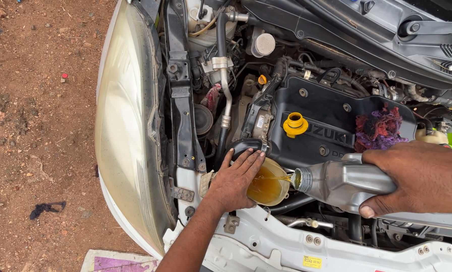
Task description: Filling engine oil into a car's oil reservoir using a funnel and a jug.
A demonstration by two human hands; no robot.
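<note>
An open car engine bay point(337, 100) seen from above. The right hand point(417, 176) is wrapped around a grey oil bottle point(342, 184) lying nearly horizontal, its long axis running right to left, mouth pouring into a funnel point(269, 189) just beside it. The left hand point(233, 181), fingers flat, steadies the funnel's left rim. 1 yellow filler cap point(295, 124) rests on the engine cover behind.

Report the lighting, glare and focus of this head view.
Head view: even, soft daylight with no hard shadows; mild sheen on the grey bottle and headlight; the left hand, right hand, funnel and yellow cap are all sharp; deeper engine-bay gaps go dark.
</note>
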